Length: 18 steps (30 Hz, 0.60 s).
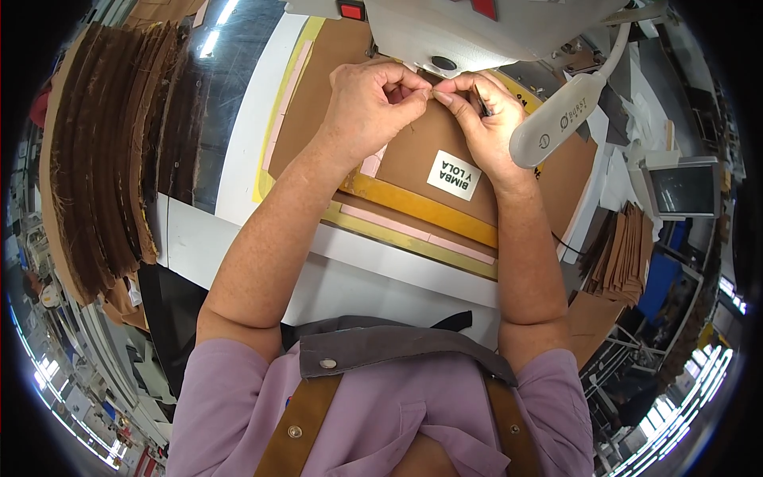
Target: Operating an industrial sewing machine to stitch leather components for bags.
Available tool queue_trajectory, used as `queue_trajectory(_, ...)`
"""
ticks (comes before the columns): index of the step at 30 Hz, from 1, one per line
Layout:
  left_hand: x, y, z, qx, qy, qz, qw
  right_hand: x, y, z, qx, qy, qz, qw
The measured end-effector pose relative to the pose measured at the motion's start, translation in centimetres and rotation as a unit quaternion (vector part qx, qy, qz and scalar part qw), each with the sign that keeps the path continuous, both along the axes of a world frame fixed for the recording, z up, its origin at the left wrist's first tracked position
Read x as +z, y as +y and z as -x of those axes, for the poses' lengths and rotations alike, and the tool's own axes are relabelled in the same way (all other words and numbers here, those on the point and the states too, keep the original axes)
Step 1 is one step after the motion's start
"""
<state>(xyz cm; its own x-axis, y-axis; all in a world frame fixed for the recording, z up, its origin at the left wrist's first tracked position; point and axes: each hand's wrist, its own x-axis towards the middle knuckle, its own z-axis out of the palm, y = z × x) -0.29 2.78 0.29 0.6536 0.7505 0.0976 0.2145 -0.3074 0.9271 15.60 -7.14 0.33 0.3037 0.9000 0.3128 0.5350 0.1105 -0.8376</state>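
Both hands meet just under a white machine head (445,36) that looks like a sewing machine's. My left hand (366,107) is closed, thumb and forefinger pinched together; whatever lies between the tips is too small to make out. Touching those tips, my right hand (489,119) makes a pinch of its own, and a small dark object shows between its other fingers. Beneath them lies a brown flat panel (405,171) with a white printed label (454,175). An orange-yellow bar (429,211) crosses the panel's near side, over a yellow template (381,230) with pink strips.
A thick stack of brown panels (103,151) stands at the left. At the right are more brown pieces (620,254), a small screen (685,191) and a pale wand-shaped lamp (556,119) close beside my right hand. The white table edge (373,258) runs before me.
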Motion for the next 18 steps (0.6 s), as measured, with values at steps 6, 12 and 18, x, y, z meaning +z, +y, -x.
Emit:
queue_trajectory(6, -0.30, -0.02, -0.18, 0.024, -0.006, 0.055, 0.998, 0.05, -0.01, -0.05, 0.011, -0.006, -0.015, 1.000)
queue_trajectory(12, -0.03, 0.15, 0.25, 0.009, -0.007, 0.070, 0.997, 0.10, 0.09, -0.06, 0.018, -0.006, -0.022, 1.000)
queue_trajectory(18, 0.07, -0.04, 0.05, 0.006, -0.016, 0.031, 0.999, 0.10, -0.06, 0.19, 0.000, 0.005, -0.014, 1.000)
